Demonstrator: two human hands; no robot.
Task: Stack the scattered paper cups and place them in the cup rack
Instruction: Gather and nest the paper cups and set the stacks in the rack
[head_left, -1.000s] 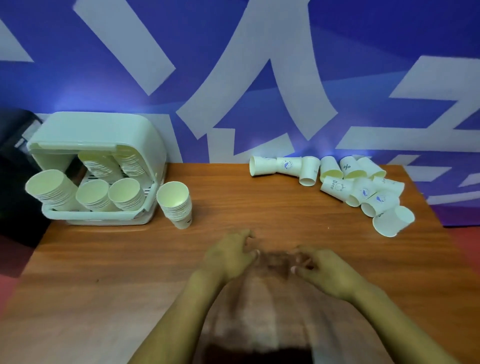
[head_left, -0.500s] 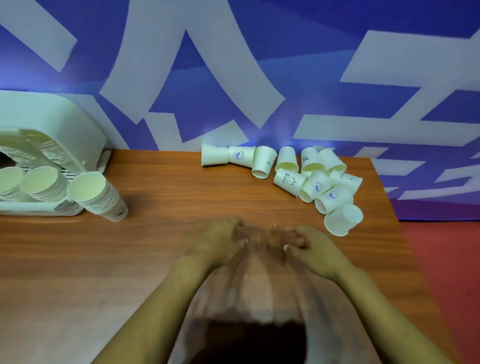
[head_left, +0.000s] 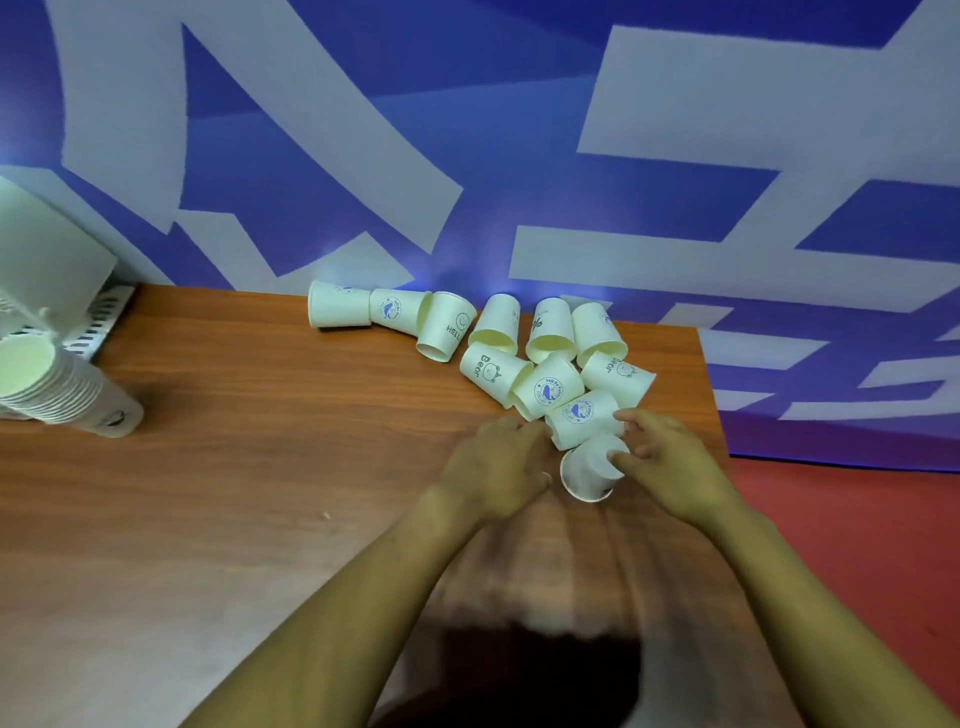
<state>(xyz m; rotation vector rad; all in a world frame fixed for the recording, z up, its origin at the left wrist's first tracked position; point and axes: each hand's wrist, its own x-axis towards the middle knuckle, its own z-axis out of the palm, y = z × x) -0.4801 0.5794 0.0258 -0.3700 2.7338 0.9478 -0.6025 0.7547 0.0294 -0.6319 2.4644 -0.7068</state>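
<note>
White paper cups (head_left: 550, 387) bear blue prints; the table (head_left: 234, 467) is reddish-brown woodgrain; the wall (head_left: 467, 130) blue-and-white.

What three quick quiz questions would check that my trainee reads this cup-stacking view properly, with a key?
1. True or false: the scattered paper cups all stand upright on the table.
2. Which hand has its fingertips on the nearest cup? A. left hand B. right hand C. neither
3. Fill in: the finished stack of cups lies on its side at the table's ____ edge, beside the cup rack.

Key: 1. False, they lie tipped over in a heap. 2. B. 3. Left.
</note>
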